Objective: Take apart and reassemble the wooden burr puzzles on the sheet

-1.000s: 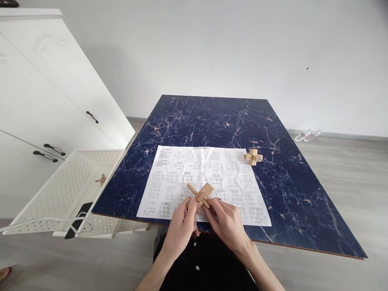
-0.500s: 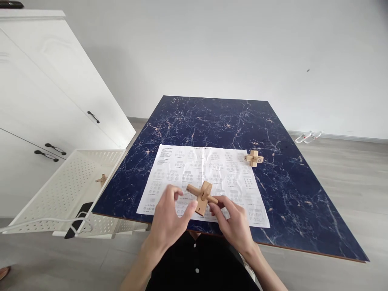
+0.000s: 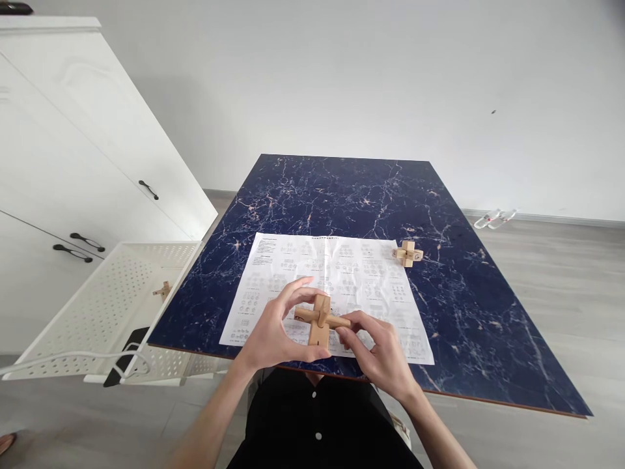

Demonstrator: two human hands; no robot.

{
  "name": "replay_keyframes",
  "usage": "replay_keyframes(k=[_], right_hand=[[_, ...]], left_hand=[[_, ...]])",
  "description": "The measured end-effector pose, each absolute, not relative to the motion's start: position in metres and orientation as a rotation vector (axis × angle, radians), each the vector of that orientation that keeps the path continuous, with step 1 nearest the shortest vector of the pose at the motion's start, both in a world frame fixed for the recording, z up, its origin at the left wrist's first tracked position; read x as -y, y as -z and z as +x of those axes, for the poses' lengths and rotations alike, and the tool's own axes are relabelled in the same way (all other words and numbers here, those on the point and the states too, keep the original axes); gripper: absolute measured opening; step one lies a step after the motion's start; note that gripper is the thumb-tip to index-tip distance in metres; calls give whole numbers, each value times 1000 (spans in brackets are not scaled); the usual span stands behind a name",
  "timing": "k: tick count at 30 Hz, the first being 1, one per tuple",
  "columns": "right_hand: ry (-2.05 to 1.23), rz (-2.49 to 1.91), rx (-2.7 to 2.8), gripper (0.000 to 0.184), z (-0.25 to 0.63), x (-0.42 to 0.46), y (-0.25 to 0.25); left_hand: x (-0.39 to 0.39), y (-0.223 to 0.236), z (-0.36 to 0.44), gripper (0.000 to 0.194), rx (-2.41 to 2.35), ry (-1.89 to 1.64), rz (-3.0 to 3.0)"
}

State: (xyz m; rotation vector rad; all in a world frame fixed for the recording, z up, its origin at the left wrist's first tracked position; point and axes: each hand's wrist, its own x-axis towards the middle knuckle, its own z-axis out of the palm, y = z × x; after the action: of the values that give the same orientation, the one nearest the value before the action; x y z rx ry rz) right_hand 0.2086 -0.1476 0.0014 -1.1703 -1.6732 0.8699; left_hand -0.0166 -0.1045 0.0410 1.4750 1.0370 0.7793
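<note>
At the far left, a white cabinet (image 3: 73, 143) stands above a perforated white basket (image 3: 110, 283), which holds a small wooden piece (image 3: 163, 292) and something black; a white cord (image 3: 73, 355) runs across its near end. Next comes the blue table (image 3: 342, 195), veined like marble, with a creased printed sheet (image 3: 288, 260) along its near side. The left hand (image 3: 273, 332) curves around the wooden cross (image 3: 321, 319), thumb by its near end, fingers by its far end; I cannot tell whether they touch it. The cross is over the near part of the sheet, one bar pointing toward the person, the other running sideways. The right hand (image 3: 381, 352) pinches that bar's right end between thumb and fingers. Farther right, a wooden block (image 3: 407, 254) marked G sits at the sheet's far right corner. Clear bottles (image 3: 500, 219) lie on the floor by the wall.
</note>
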Motion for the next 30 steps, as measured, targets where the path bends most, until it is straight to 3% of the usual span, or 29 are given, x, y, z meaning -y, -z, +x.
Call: replay_keyframes(k=[10,20,25,30], right_hand=[[-959,-1224,1637,27,213,138,-5],[-555,-1623,1336,38,306,124,-7],[-244,-1933,1117,38,350,126,2],[-243,-2067,1111,42,359,121,13]], left_hand=[[102,-26,-27,103,-988,-805,1481],[91,-6,-43,41,-1397,-870,1712],[90,0,-47,33,-1387,-884,1711],[89,-1,-46,31,-1405,-882,1730]])
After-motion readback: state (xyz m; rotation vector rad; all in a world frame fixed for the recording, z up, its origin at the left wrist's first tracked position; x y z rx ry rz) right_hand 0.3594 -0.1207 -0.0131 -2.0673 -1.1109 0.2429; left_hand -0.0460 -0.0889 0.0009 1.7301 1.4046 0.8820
